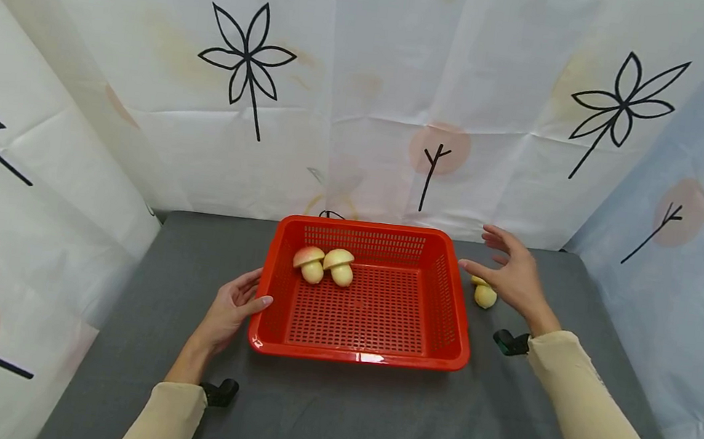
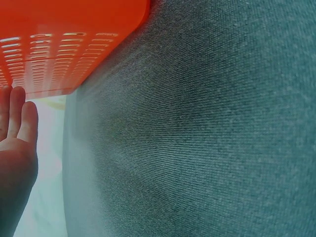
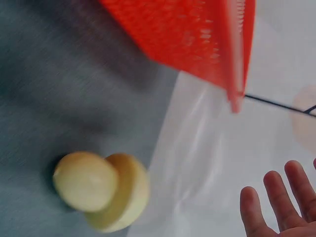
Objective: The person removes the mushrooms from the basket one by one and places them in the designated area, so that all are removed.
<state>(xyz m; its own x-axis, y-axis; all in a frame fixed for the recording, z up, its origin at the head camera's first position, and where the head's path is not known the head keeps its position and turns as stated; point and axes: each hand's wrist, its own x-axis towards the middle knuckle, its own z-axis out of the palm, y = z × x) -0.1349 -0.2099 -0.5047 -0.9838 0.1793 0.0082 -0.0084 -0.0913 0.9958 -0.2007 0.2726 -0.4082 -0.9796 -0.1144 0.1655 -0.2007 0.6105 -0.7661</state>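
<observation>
A red plastic basket [image 1: 351,355] with slotted walls sits in the middle of the head view. Inside, toward its left end, lie two mushroom-shaped pieces: one with a reddish cap [image 1: 310,258] and a pale yellow one [image 1: 339,267]. My left hand [image 1: 230,311] holds the basket's left side, thumb over the rim and fingers along the outer wall. Just off the right rim, my right hand [image 1: 517,273] is spread with nothing in it. Below that hand a third mushroom-shaped piece [image 3: 86,182], pale yellow, lies on the grey cloth, partly hidden in the head view.
Grey cloth [image 1: 314,420] covers the table. White printed fabric [image 1: 374,90] hangs behind it and along both sides. A thin dark loop [image 1: 329,214] shows just behind the basket's back rim.
</observation>
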